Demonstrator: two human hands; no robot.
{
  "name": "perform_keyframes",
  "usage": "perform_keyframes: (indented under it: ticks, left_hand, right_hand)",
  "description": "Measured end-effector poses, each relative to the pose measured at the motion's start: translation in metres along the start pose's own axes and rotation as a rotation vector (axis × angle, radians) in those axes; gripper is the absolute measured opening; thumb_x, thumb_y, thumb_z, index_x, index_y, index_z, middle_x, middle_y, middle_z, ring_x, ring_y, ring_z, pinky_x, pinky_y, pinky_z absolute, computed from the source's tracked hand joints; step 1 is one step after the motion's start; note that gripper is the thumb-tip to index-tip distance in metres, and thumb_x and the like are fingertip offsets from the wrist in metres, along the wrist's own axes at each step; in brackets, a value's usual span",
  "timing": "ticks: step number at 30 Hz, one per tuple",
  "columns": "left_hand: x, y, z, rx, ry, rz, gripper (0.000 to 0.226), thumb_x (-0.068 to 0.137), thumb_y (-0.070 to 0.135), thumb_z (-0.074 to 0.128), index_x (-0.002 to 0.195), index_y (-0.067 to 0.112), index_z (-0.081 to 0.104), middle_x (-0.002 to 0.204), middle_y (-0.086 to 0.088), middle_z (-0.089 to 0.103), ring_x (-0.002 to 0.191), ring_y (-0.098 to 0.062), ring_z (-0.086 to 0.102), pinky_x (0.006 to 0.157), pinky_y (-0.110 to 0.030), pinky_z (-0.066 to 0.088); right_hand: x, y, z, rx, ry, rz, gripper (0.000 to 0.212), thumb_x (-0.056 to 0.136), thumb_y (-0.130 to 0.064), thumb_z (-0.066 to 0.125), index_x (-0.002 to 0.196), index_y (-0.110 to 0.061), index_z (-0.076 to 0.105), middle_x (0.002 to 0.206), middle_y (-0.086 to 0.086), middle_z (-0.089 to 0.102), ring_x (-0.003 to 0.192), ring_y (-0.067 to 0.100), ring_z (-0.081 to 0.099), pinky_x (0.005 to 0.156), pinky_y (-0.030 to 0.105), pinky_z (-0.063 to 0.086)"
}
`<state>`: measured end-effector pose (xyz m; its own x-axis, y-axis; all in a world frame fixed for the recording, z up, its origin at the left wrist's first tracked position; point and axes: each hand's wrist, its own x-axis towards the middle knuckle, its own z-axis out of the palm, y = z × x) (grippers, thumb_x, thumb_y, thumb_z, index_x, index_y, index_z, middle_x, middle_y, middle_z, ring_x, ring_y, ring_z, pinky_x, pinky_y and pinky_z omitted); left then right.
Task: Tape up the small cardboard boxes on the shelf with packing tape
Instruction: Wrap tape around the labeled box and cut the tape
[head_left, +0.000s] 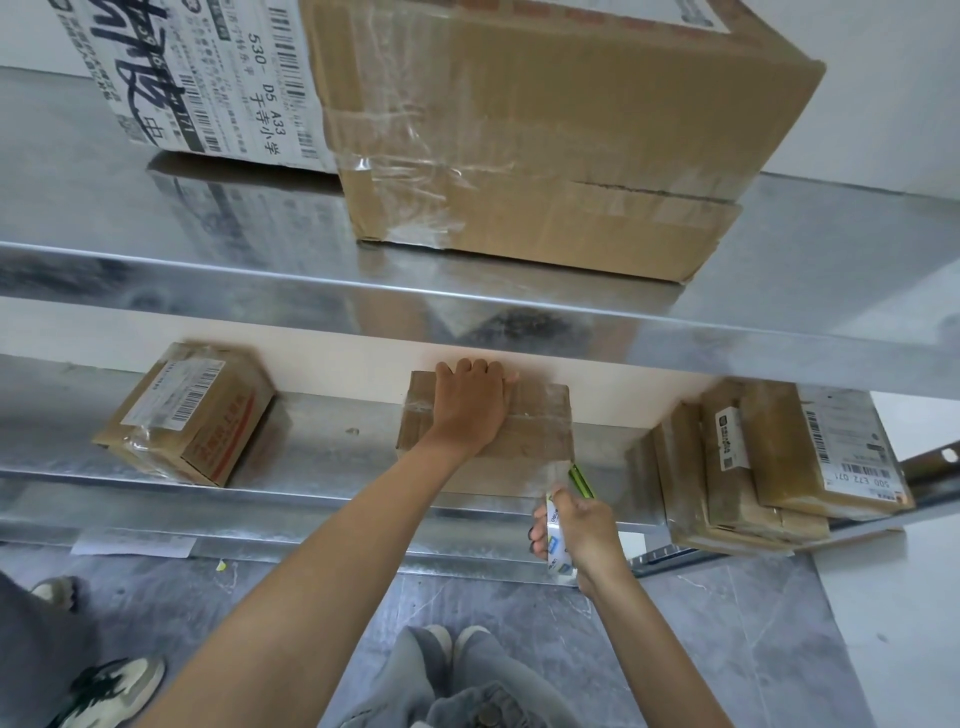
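A small cardboard box sits in the middle of the lower metal shelf. My left hand lies flat on its top, fingers spread toward the back wall. Clear tape runs across the box top and down its right front corner. My right hand grips a tape dispenser with a white roll and a green cutter just below the box's front right corner. A stretch of clear tape links the dispenser to the box.
A labelled small box stands at the shelf's left. A stack of flat boxes leans at the right end. A large taped carton fills the upper shelf. Another person's shoes stand on the grey floor at left.
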<state>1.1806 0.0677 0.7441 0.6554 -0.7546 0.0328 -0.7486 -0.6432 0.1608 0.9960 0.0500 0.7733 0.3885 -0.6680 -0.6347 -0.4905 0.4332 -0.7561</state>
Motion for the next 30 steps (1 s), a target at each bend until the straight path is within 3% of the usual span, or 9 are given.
perform_keyframes:
  ticks: [5, 7, 9, 11, 13, 16, 19, 30]
  left_hand:
    - [-0.003, 0.003, -0.003, -0.072, 0.069, 0.046, 0.025, 0.102, 0.028, 0.035, 0.112, 0.016, 0.054, 0.109, -0.004, 0.064, 0.099, -0.026, 0.057, 0.092, -0.042, 0.039]
    - [-0.007, 0.01, -0.007, -0.101, 0.132, 0.207, 0.025, 0.093, 0.013, 0.049, 0.118, 0.016, 0.054, 0.116, -0.005, 0.062, 0.107, -0.026, 0.057, 0.094, -0.039, 0.041]
    - [-0.009, 0.015, -0.012, -0.179, 0.13, 0.38, 0.031, 0.087, 0.006, 0.05, 0.116, 0.014, 0.058, 0.115, -0.005, 0.063, 0.103, -0.025, 0.058, 0.09, -0.032, 0.04]
    - [-0.011, 0.02, -0.02, -0.298, 0.029, 0.35, 0.028, 0.092, 0.008, 0.045, 0.116, 0.014, 0.059, 0.115, -0.002, 0.063, 0.102, -0.023, 0.057, 0.085, -0.028, 0.035]
    - [-0.008, 0.025, -0.02, -0.365, -0.038, 0.272, 0.025, 0.096, 0.029, 0.048, 0.115, 0.015, 0.056, 0.114, 0.0, 0.061, 0.106, -0.021, 0.055, 0.095, -0.031, 0.033]
    - [-0.008, 0.029, -0.013, -0.3, -0.172, 0.248, 0.081, 0.068, 0.078, 0.059, 0.122, 0.02, 0.044, 0.121, 0.003, 0.053, 0.113, -0.018, 0.045, 0.107, -0.037, 0.022]
    - [-0.004, 0.03, -0.011, -0.262, -0.252, 0.246, 0.105, 0.06, 0.082, 0.063, 0.14, 0.022, 0.035, 0.142, 0.0, 0.043, 0.13, -0.023, 0.035, 0.11, -0.041, 0.017]
    - [0.005, 0.035, -0.011, -0.424, -0.186, 0.087, 0.066, 0.07, 0.066, 0.069, 0.123, 0.029, 0.057, 0.128, 0.005, 0.055, 0.119, -0.02, 0.045, 0.099, -0.038, 0.026]
  right_hand:
    - [0.008, -0.001, -0.001, 0.012, -0.024, 0.059, 0.041, 0.096, -0.008, 0.041, 0.062, 0.005, 0.058, 0.041, 0.015, 0.053, 0.037, 0.024, 0.048, 0.037, 0.022, 0.043]
    - [0.009, -0.001, -0.002, 0.008, -0.036, 0.079, 0.041, 0.096, -0.009, 0.041, 0.062, 0.005, 0.058, 0.041, 0.015, 0.053, 0.039, 0.024, 0.049, 0.038, 0.023, 0.043]
    - [0.01, -0.001, -0.003, 0.005, -0.043, 0.087, 0.039, 0.096, -0.008, 0.041, 0.063, 0.005, 0.058, 0.042, 0.015, 0.054, 0.039, 0.024, 0.049, 0.038, 0.023, 0.043]
    - [0.011, -0.003, -0.005, -0.023, -0.047, 0.077, 0.039, 0.095, -0.008, 0.041, 0.062, 0.005, 0.058, 0.042, 0.015, 0.054, 0.037, 0.023, 0.048, 0.039, 0.023, 0.043]
    - [0.011, -0.005, -0.006, -0.069, -0.053, 0.067, 0.04, 0.096, -0.01, 0.041, 0.063, 0.005, 0.058, 0.043, 0.015, 0.055, 0.035, 0.023, 0.048, 0.039, 0.024, 0.044]
    - [0.01, -0.006, -0.007, -0.096, -0.068, 0.075, 0.04, 0.097, -0.012, 0.041, 0.065, 0.005, 0.058, 0.042, 0.014, 0.055, 0.032, 0.021, 0.048, 0.038, 0.022, 0.044]
    - [0.011, -0.007, -0.006, -0.079, -0.076, 0.095, 0.04, 0.097, -0.012, 0.041, 0.064, 0.005, 0.057, 0.042, 0.015, 0.054, 0.032, 0.022, 0.047, 0.038, 0.022, 0.043]
    - [0.012, -0.027, -0.003, -0.097, -0.117, 0.133, 0.042, 0.099, -0.011, 0.039, 0.064, 0.005, 0.054, 0.038, 0.014, 0.051, 0.025, 0.018, 0.045, 0.034, 0.018, 0.041]
